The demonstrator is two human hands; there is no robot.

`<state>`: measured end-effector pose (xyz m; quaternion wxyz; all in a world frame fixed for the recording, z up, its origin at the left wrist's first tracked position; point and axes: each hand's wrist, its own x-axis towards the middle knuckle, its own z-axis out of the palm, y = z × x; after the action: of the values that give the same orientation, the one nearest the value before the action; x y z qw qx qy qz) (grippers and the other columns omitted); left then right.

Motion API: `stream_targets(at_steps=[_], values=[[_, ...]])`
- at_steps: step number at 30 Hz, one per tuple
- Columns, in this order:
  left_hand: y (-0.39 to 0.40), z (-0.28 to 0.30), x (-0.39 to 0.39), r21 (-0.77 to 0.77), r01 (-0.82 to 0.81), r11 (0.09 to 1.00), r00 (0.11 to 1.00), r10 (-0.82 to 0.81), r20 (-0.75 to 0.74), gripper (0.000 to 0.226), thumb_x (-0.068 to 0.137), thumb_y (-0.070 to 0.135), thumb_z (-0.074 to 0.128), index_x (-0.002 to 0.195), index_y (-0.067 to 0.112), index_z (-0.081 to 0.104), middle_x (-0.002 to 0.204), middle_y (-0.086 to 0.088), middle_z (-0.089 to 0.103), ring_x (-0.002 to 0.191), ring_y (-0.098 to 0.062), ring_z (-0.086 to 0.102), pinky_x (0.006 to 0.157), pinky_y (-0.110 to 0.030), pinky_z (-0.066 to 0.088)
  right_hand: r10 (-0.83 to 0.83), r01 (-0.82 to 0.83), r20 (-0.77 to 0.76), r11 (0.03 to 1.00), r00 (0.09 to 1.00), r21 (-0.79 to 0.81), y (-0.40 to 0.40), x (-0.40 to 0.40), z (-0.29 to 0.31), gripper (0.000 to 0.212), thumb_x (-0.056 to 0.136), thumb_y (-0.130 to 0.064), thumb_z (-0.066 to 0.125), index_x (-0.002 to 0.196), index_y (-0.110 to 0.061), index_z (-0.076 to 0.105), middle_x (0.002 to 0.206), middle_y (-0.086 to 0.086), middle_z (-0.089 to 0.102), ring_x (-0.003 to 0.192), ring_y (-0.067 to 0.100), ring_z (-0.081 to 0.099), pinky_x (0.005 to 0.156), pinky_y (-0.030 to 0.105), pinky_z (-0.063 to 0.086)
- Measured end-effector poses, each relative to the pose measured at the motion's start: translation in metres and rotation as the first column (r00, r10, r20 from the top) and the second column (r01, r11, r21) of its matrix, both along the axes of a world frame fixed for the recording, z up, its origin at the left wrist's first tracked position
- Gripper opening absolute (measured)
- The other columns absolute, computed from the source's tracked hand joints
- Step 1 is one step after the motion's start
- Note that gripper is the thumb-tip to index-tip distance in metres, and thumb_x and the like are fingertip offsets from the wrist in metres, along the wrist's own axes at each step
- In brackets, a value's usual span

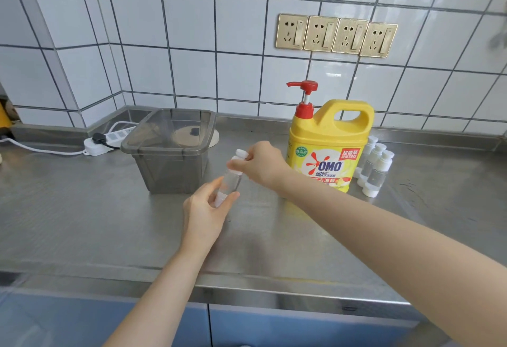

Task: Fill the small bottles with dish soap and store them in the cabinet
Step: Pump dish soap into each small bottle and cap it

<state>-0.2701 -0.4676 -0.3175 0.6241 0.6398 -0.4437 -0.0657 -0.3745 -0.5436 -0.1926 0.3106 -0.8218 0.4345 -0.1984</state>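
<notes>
Stainless-steel kitchen counter fills the lower frame beneath white tiled wall. At centre, the left hand grips a small clear plastic bottle, tilted, while the right hand pinches its white cap. Right of centre stands a yellow pump jug of dish soap, three more small capped bottles just beside it. A grey translucent plastic bin sits left of centre.

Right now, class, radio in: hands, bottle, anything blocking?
Left hand grips small bottle. Right hand pinches its white cap. Soap jug close right, grey bin behind; nothing blocking.
</notes>
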Motion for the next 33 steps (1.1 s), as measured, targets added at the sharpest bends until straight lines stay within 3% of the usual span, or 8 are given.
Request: stream_targets(at_steps=[2,6,11,19,23,27,30,33], values=[[0.002,0.003,-0.006,0.009,-0.014,1.000,1.000,0.014,0.028,0.031,0.076,0.030,0.077,0.105,0.023,0.068,0.089,0.012,0.073,0.085,-0.009,0.069,0.081,-0.038,0.055,0.028,-0.028,0.028,0.999,0.999,-0.017,0.003,-0.003,-0.004,0.032,0.081,-0.033,0.069,0.071,-0.008,0.054,0.062,0.000,0.045,0.054,0.013,0.039,0.046,0.023,0.030],[0.005,0.012,-0.021,0.048,0.006,0.999,0.995,-0.011,0.103,0.026,0.079,0.027,0.075,0.102,0.022,0.065,0.086,0.019,0.072,0.079,-0.002,0.067,0.079,-0.030,0.053,0.073,-0.070,0.062,0.996,0.995,-0.048,0.005,-0.023,-0.007,0.017,0.083,-0.026,0.067,0.087,-0.012,0.060,0.079,-0.002,0.055,0.074,0.016,0.052,0.054,0.020,0.037],[-0.005,0.020,-0.063,0.059,0.121,0.991,0.990,-0.125,0.062,0.029,0.082,0.036,0.070,0.106,0.021,0.063,0.089,0.022,0.071,0.078,-0.004,0.067,0.072,-0.023,0.051,0.012,-0.006,0.166,0.999,0.986,-0.041,0.007,-0.062,-0.006,0.035,0.091,-0.029,0.056,0.119,-0.008,0.054,0.098,0.001,0.058,0.092,0.019,0.057,0.077,0.028,0.044],[-0.025,0.027,-0.116,0.167,0.338,0.926,0.916,-0.364,0.166,0.027,0.085,0.036,0.066,0.112,0.036,0.063,0.099,0.012,0.069,0.088,-0.007,0.067,0.085,-0.035,0.053,-0.140,0.129,0.279,0.990,0.950,0.058,-0.012,-0.150,-0.012,0.026,0.091,-0.029,0.054,0.113,-0.016,0.051,0.107,0.004,0.063,0.099,0.023,0.064,0.080,0.039,0.053],[-0.041,0.025,-0.123,0.142,0.238,0.961,0.940,-0.265,0.214,0.024,0.085,0.022,0.069,0.109,0.024,0.067,0.094,0.009,0.068,0.082,-0.013,0.064,0.082,-0.037,0.054,-0.249,0.230,0.288,0.968,0.925,0.097,-0.024,-0.192,-0.018,0.033,0.090,-0.030,0.055,0.119,-0.015,0.051,0.105,0.003,0.062,0.101,0.023,0.063,0.088,0.045,0.054],[-0.059,0.027,-0.119,0.090,0.089,0.992,0.988,-0.100,0.121,0.024,0.086,0.022,0.068,0.108,0.023,0.059,0.095,0.007,0.066,0.077,-0.009,0.061,0.078,-0.034,0.052,-0.395,0.376,0.299,0.919,0.869,0.121,-0.042,-0.226,-0.025,0.028,0.091,-0.030,0.053,0.114,-0.016,0.050,0.099,0.000,0.059,0.101,0.026,0.060,0.090,0.049,0.052],[-0.073,0.024,-0.113,0.107,0.014,0.994,0.999,-0.017,0.029,0.048,0.086,0.036,0.067,0.125,0.021,0.044,0.114,0.001,0.058,0.084,-0.015,0.061,0.076,-0.033,0.047,-0.466,0.450,0.297,0.884,0.834,0.125,-0.056,-0.242,-0.030,0.026,0.093,-0.027,0.051,0.116,-0.014,0.049,0.084,-0.013,0.050,0.093,0.022,0.055,0.080,0.037,0.051],[-0.083,0.019,-0.110,0.161,0.060,0.985,0.998,-0.055,-0.033,0.072,0.086,0.042,0.065,0.143,0.022,0.027,0.137,0.001,0.047,0.107,-0.020,0.058,0.088,-0.033,0.045,-0.492,0.481,0.283,0.870,0.823,0.110,-0.067,-0.248,-0.035,0.031,0.093,-0.027,0.053,0.121,-0.012,0.048,0.090,-0.009,0.050,0.090,0.017,0.049,0.068,0.027,0.040]])
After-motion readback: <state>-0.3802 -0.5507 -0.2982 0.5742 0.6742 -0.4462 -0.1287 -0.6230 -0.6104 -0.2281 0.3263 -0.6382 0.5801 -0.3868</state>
